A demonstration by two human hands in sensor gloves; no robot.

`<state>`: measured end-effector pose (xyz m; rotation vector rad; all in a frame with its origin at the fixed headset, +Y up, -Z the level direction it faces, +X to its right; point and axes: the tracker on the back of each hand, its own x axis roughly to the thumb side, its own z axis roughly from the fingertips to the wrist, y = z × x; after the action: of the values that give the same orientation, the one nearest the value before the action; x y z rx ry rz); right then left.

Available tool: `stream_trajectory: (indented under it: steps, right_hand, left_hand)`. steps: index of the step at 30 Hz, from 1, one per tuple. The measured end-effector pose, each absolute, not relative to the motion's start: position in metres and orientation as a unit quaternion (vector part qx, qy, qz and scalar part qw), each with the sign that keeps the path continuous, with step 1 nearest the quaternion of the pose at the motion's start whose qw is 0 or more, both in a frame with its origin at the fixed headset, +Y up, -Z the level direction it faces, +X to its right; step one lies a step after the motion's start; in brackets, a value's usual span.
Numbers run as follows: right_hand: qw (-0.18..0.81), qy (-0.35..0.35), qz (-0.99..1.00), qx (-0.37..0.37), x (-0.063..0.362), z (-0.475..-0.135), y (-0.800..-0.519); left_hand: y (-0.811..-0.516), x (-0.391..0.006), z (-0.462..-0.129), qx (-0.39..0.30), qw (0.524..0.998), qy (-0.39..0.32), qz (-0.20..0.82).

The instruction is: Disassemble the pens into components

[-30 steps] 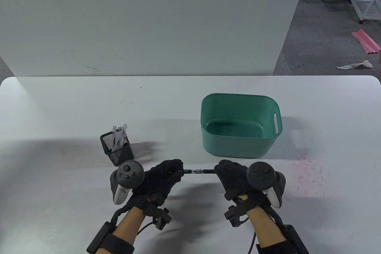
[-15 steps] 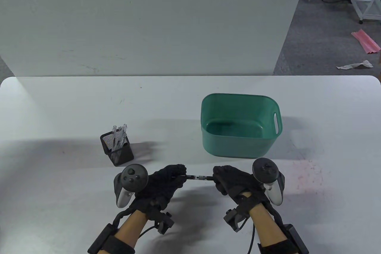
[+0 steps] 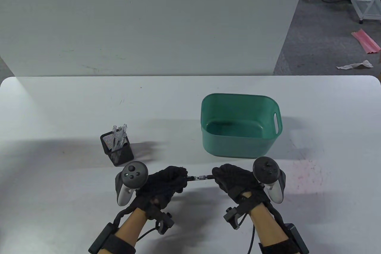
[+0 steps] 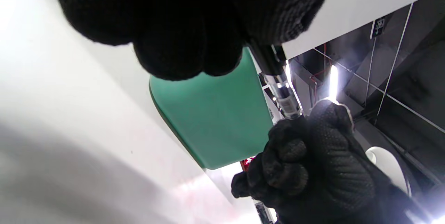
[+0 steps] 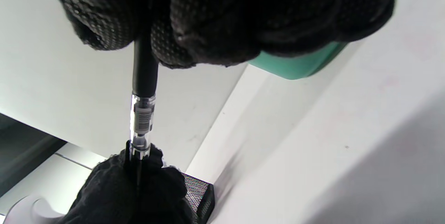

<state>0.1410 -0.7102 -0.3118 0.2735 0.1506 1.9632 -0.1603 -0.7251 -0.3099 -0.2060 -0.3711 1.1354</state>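
A slim pen [image 3: 200, 178] with a clear barrel and a black grip section is held level above the table's front, between my two hands. My left hand [image 3: 168, 180] grips its left end and my right hand [image 3: 233, 179] grips its right end; both fists hide the pen's tips. In the right wrist view the clear barrel [image 5: 142, 119] with a barcode label joins the black section that runs into my right hand's fingers [image 5: 215, 18]. In the left wrist view the pen [image 4: 281, 92] runs from my left hand's fingers [image 4: 187, 25] to my right hand [image 4: 313, 161].
A green plastic tub [image 3: 240, 125] stands behind my right hand. A black mesh pen cup [image 3: 117, 146] with several clear pens stands behind my left hand. A white board stands along the table's far edge.
Both hands have drawn closer together, so a shorter length of pen shows between them. My right hand has rolled, with its tracker turned further to the right.
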Motion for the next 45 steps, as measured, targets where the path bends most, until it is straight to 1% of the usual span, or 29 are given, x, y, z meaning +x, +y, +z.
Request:
stream_trajectory:
  steps: [3, 5, 6, 9, 14, 17, 20, 22, 24, 26, 29, 32, 37, 40, 42, 45]
  right_hand:
    - [0.547, 0.050, 0.826, 0.126, 0.140, -0.311, -0.710]
    - [0.555, 0.028, 0.825, 0.101, 0.140, -0.309, -0.712]
    - [0.552, 0.044, 0.828, 0.085, 0.141, -0.308, -0.713]
    - [0.543, 0.053, 0.834, 0.087, 0.143, -0.309, -0.712]
    - [0.559, 0.058, 0.825, 0.059, 0.145, -0.308, -0.712]
    - [0.595, 0.069, 0.798, 0.057, 0.143, -0.309, -0.713]
    - [0.599, 0.074, 0.794, 0.073, 0.142, -0.310, -0.711]
    - [0.601, 0.096, 0.788, 0.092, 0.141, -0.311, -0.712]
    - [0.613, 0.096, 0.778, 0.095, 0.140, -0.311, -0.713]
    - [0.591, 0.057, 0.801, 0.077, 0.142, -0.309, -0.714]
    - [0.582, 0.047, 0.809, 0.069, 0.146, -0.309, -0.713]
    - [0.586, 0.071, 0.804, 0.077, 0.144, -0.309, -0.712]
    - [0.589, 0.080, 0.798, 0.096, 0.141, -0.308, -0.711]
    - [0.572, 0.087, 0.807, 0.115, 0.140, -0.309, -0.709]
    - [0.564, 0.102, 0.812, 0.115, 0.142, -0.309, -0.712]
    - [0.564, 0.091, 0.816, 0.087, 0.145, -0.309, -0.716]
  left_hand:
    - [-0.727, -0.163, -0.311, -0.108, 0.808, -0.170, 0.553]
    - [-0.726, -0.164, -0.311, -0.103, 0.807, -0.169, 0.556]
    - [-0.725, -0.165, -0.310, -0.096, 0.813, -0.171, 0.548]
    - [-0.724, -0.165, -0.309, -0.092, 0.813, -0.174, 0.548]
    - [-0.721, -0.164, -0.309, -0.082, 0.819, -0.179, 0.539]
    - [-0.723, -0.164, -0.309, -0.093, 0.810, -0.176, 0.551]
    - [-0.726, -0.166, -0.312, -0.106, 0.803, -0.175, 0.560]
    - [-0.729, -0.168, -0.314, -0.113, 0.798, -0.174, 0.566]
    - [-0.730, -0.170, -0.316, -0.116, 0.793, -0.171, 0.573]
    - [-0.727, -0.173, -0.317, -0.108, 0.794, -0.167, 0.574]
    - [-0.726, -0.177, -0.317, -0.102, 0.797, -0.168, 0.572]
    - [-0.726, -0.179, -0.316, -0.102, 0.797, -0.170, 0.571]
    - [-0.726, -0.179, -0.316, -0.103, 0.798, -0.167, 0.569]
    - [-0.727, -0.179, -0.316, -0.104, 0.798, -0.160, 0.571]
    - [-0.728, -0.181, -0.317, -0.101, 0.806, -0.155, 0.562]
    - [-0.728, -0.182, -0.317, -0.101, 0.803, -0.152, 0.568]
